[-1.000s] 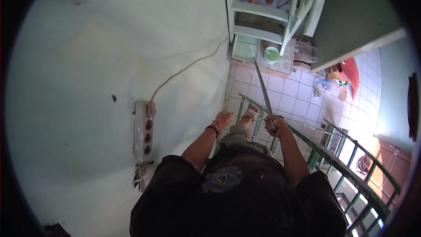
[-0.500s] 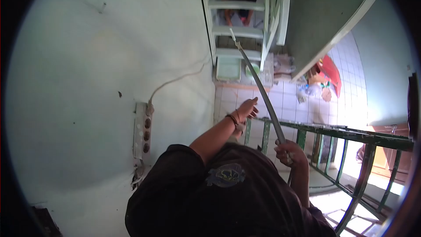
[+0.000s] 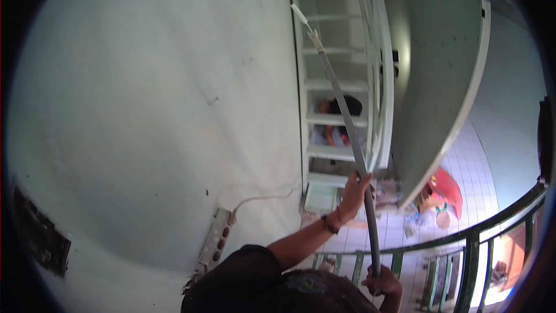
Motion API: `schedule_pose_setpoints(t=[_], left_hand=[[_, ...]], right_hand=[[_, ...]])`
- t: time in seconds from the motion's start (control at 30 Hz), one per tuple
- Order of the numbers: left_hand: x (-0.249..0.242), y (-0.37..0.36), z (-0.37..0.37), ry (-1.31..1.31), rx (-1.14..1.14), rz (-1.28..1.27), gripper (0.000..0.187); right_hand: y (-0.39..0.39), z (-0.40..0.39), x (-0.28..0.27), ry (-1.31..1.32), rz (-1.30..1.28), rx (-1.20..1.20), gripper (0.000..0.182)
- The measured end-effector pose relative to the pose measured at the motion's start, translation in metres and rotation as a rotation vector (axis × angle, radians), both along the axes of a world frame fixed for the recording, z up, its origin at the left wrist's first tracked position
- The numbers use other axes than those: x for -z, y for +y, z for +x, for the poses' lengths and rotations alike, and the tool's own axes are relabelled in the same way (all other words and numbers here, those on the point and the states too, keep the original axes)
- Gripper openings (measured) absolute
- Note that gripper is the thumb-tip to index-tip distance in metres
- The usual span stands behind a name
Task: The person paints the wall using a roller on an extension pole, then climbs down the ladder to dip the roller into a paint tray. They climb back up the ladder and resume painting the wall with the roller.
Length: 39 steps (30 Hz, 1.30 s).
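A long grey pole [image 3: 346, 107] slants up and away from me, with a slim white paint roller [image 3: 299, 14] at its far end. Pale wrapping [image 3: 315, 40] binds the two where they join. My left hand [image 3: 353, 197], with bands round the wrist, is closed on the pole about midway along. Near the lower end, my right hand [image 3: 383, 282] grips the same pole. The roller end stands over the white stairs [image 3: 336, 86], close to the edge of the pale wall [image 3: 145, 81] in this view.
A green metal railing [image 3: 472, 243] runs in front of me. Below, a person [image 3: 343, 107] crouches beyond the stair treads. A pale tray [image 3: 320, 198] and a red object [image 3: 447, 194] lie on the tiled floor. A strip of sockets [image 3: 215, 236] with a cable is on the wall.
My left hand has come up from beside the pole and taken hold of it. My view has tilted upward, and the roller end sits higher in it.
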State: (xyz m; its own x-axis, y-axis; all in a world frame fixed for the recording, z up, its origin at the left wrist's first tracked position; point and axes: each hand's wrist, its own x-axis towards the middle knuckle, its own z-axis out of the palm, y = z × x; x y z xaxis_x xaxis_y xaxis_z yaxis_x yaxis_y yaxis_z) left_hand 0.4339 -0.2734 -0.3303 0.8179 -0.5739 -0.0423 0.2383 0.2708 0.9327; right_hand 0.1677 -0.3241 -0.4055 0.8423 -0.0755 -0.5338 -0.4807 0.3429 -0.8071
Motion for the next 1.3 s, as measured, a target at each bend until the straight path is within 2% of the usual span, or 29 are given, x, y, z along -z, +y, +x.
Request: schedule_pose_setpoints(t=[0.07, 0.1, 0.13, 0.2, 0.27, 0.3, 0.4, 0.47, 0.57, 0.63, 0.67, 0.7, 0.73, 0.8, 0.87, 0.93, 0.97, 1.03, 1.07, 1.1, 1.13, 1.17, 1.23, 1.3], left_hand=[[-0.020, 0.007, -0.008, -0.082, -0.007, -0.024, 0.029], [-0.036, 0.014, -0.013, -0.070, 0.003, -0.012, 0.028], [-0.046, 0.018, -0.018, -0.083, -0.019, -0.029, 0.027], [-0.060, 0.025, -0.023, -0.130, -0.075, 0.012, 0.026], [-0.073, 0.033, -0.025, -0.227, -0.138, -0.002, 0.023], [-0.083, 0.037, -0.024, -0.286, -0.156, -0.038, 0.022], [-0.122, 0.052, -0.021, -0.418, -0.216, -0.011, 0.021], [-0.147, 0.058, -0.015, -0.559, -0.277, 0.006, 0.021], [-0.187, 0.070, -0.009, -0.727, -0.275, 0.014, 0.022], [-0.200, 0.084, -0.006, -0.867, -0.217, 0.022, 0.031], [-0.200, 0.094, -0.003, -0.915, -0.230, 0.021, 0.035], [-0.200, 0.108, -0.007, -0.879, -0.254, 0.032, 0.035], [-0.200, 0.123, -0.011, -0.843, -0.275, 0.043, 0.036], [-0.188, 0.153, -0.016, -0.805, -0.343, 0.136, 0.036], [-0.170, 0.179, -0.022, -0.758, -0.417, 0.216, 0.036], [-0.155, 0.200, -0.031, -0.724, -0.514, 0.348, 0.032], [-0.154, 0.210, -0.037, -0.730, -0.524, 0.347, 0.032], [-0.154, 0.228, -0.052, -0.725, -0.555, 0.625, 0.035], [-0.150, 0.235, -0.057, -0.732, -0.566, 0.628, 0.035], [-0.147, 0.242, -0.062, -0.798, -0.544, 0.652, 0.033], [-0.146, 0.248, -0.068, -0.861, -0.521, 0.677, 0.031], [-0.153, 0.256, -0.081, -0.784, -0.433, 0.754, 0.034], [-0.150, 0.271, -0.086, -0.797, -0.412, 0.779, 0.035], [-0.146, 0.278, -0.091, -0.816, -0.437, 0.759, 0.031]], right_hand=[[0.002, 0.007, 0.009, 0.009, -0.116, -0.116, 0.039], [0.010, 0.012, -0.013, -0.017, -0.150, -0.112, 0.026], [0.017, 0.018, -0.036, -0.053, -0.182, -0.111, 0.025], [0.024, 0.035, -0.008, -0.269, -0.215, -0.087, 0.023], [0.030, 0.060, 0.042, -0.468, -0.227, 0.067, 0.022], [0.032, 0.070, 0.025, -0.463, -0.316, 0.030, 0.022], [0.040, 0.101, -0.028, -0.628, -0.305, 0.036, 0.020], [0.039, 0.121, -0.048, -0.767, -0.479, 0.077, 0.023], [0.039, 0.143, -0.070, -0.887, -0.590, 0.117, 0.019], [0.044, 0.157, -0.079, -0.952, -0.514, 0.111, 0.017], [0.046, 0.162, -0.086, -0.989, -0.457, 0.114, 0.016], [0.045, 0.166, -0.093, -1.111, -0.526, 0.108, 0.018], [0.046, 0.168, -0.104, -1.126, -0.517, 0.100, 0.018], [0.045, 0.167, -0.126, -1.040, -0.420, 0.054, 0.023], [0.043, 0.174, -0.137, -1.047, -0.450, 0.015, 0.026], [0.047, 0.189, -0.142, -1.160, -0.452, 0.139, 0.031], [0.043, 0.190, -0.161, -1.324, -0.530, 0.134, 0.041], [0.046, 0.194, -0.195, -1.431, -0.429, 0.131, 0.049], [0.047, 0.196, -0.212, -1.465, -0.469, 0.131, 0.052], [0.050, 0.200, -0.230, -1.550, -0.421, 0.144, 0.049], [0.055, 0.213, -0.232, -1.476, -0.259, 0.060, 0.052], [0.056, 0.214, -0.255, -1.485, -0.446, 0.004, 0.058], [0.072, 0.216, -0.305, -1.610, -0.395, 0.187, 0.046], [0.075, 0.206, -0.364, -1.629, -0.475, 0.103, 0.056]])
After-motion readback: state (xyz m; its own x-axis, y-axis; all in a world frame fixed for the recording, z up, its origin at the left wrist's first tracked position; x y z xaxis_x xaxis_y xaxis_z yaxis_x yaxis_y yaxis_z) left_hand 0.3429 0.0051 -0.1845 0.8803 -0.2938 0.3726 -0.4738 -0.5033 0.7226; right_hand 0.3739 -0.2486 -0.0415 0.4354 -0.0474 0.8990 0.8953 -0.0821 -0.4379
